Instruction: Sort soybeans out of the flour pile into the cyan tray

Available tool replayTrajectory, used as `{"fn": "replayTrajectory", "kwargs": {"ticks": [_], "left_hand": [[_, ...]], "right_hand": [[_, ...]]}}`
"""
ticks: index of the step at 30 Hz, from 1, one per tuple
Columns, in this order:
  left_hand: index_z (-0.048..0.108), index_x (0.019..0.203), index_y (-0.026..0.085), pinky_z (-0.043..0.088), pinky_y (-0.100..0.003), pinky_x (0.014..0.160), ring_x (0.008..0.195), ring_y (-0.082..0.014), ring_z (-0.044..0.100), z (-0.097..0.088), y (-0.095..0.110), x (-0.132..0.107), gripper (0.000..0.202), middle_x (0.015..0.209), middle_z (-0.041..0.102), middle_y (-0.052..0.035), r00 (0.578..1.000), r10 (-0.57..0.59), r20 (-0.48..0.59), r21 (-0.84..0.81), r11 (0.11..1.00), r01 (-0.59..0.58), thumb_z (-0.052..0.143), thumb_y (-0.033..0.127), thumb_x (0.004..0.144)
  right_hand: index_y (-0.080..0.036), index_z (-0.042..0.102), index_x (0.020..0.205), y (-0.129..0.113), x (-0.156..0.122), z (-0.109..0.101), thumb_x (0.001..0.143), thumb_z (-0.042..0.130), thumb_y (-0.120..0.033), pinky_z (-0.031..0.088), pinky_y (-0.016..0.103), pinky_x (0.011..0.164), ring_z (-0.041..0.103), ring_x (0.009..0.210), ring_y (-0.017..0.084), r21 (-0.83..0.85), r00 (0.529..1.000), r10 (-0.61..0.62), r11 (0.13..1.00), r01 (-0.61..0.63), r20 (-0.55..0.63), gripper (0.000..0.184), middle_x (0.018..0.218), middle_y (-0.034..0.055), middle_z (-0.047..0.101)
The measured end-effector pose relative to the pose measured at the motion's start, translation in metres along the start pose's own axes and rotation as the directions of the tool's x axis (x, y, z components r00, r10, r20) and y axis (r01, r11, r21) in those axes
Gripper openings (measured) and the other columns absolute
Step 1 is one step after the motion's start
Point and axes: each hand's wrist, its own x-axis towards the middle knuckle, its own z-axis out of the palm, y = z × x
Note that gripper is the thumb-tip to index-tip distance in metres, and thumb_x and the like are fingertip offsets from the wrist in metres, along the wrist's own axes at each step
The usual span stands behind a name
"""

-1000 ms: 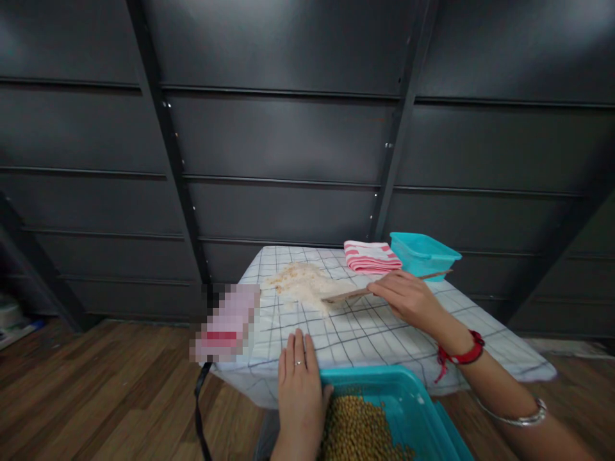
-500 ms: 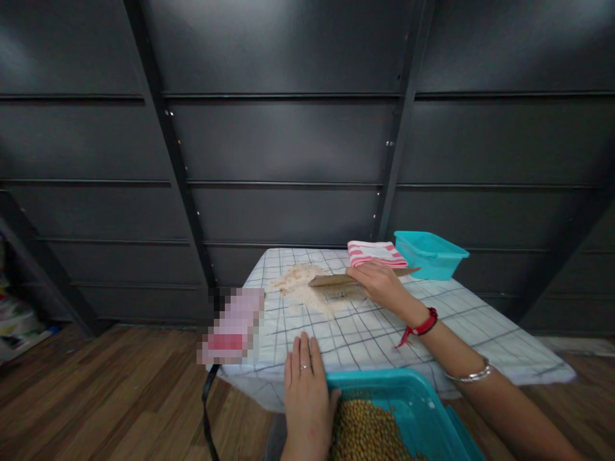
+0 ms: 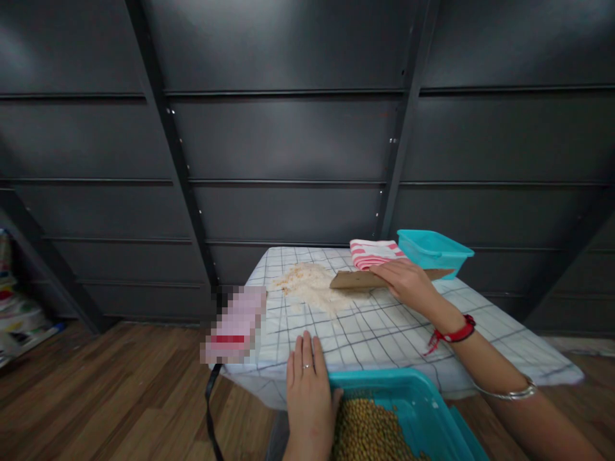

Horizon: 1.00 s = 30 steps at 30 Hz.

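My right hand (image 3: 408,285) grips a flat strip of brown cardboard (image 3: 358,280) by its upper edge, holding it low over the cloth. Just left of the strip lies a spread heap of pale, flour-like powder (image 3: 312,285) with orange-brown bits along its left side. My left hand (image 3: 307,390) rests with straight fingers on the table's front edge, its thumb by the rim of a teal tub (image 3: 427,400). Inside that tub is a pile of small greenish-brown beans or peas (image 3: 369,429).
A white checked cloth (image 3: 283,339) covers the table. At the back lie a folded pink-and-white striped towel (image 3: 372,251) and a turquoise basin (image 3: 435,250). A blurred-out pink object (image 3: 235,323) with a black strap (image 3: 210,403) sits at the left edge. Dark wall panels (image 3: 288,134) stand behind.
My right hand and the cardboard have moved right, away from the powder's middle. More of the powder shows. My left hand stays in place.
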Motion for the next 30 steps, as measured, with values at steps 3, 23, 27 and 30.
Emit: {"fn": "replayTrajectory", "kwargs": {"ticks": [3,23,27,30], "left_hand": [[0.034,0.126,0.008,0.037,-0.048,0.097,0.123,-0.0302,0.036,-0.002,-0.001,0.0,0.074,0.131,0.043,-0.0196,0.999,0.042,0.013,0.004,0.999,-0.042,0.063,0.016,0.058],[0.038,0.124,0.009,0.039,-0.047,0.094,0.121,-0.0302,0.039,-0.007,-0.002,0.002,0.067,0.131,0.045,-0.018,0.998,0.05,0.05,0.033,0.998,-0.051,0.06,0.021,0.063],[0.039,0.124,0.007,0.04,-0.047,0.094,0.12,-0.0303,0.04,-0.01,0.0,0.004,0.067,0.13,0.045,-0.0193,0.998,0.04,0.057,0.034,0.999,-0.042,0.061,0.019,0.061],[0.038,0.124,0.007,0.039,-0.046,0.095,0.121,-0.0301,0.039,-0.012,0.0,0.004,0.066,0.131,0.044,-0.0189,0.997,0.048,0.064,0.033,0.998,-0.05,0.06,0.019,0.063]], "right_hand": [[-0.018,0.059,0.096,0.001,-0.003,-0.006,0.07,0.039,-0.001,0.046,0.034,0.075,0.061,0.077,0.016,0.027,0.999,-0.041,0.999,0.042,-0.027,0.037,0.085,0.0042,0.067],[-0.018,0.059,0.091,-0.005,-0.006,-0.039,0.074,0.039,-0.002,0.048,0.03,0.069,0.06,0.075,0.015,0.074,0.992,-0.113,0.99,0.117,-0.046,0.031,0.081,0.0036,0.067],[-0.018,0.059,0.092,-0.005,-0.01,-0.044,0.075,0.037,-0.002,0.048,0.031,0.068,0.06,0.074,0.016,0.082,0.994,-0.107,0.991,0.109,-0.028,0.032,0.081,0.004,0.066],[-0.017,0.059,0.092,-0.006,-0.013,-0.043,0.076,0.036,-0.002,0.049,0.031,0.066,0.059,0.072,0.016,0.085,0.993,-0.114,0.989,0.117,-0.038,0.032,0.079,0.0046,0.066]]}}
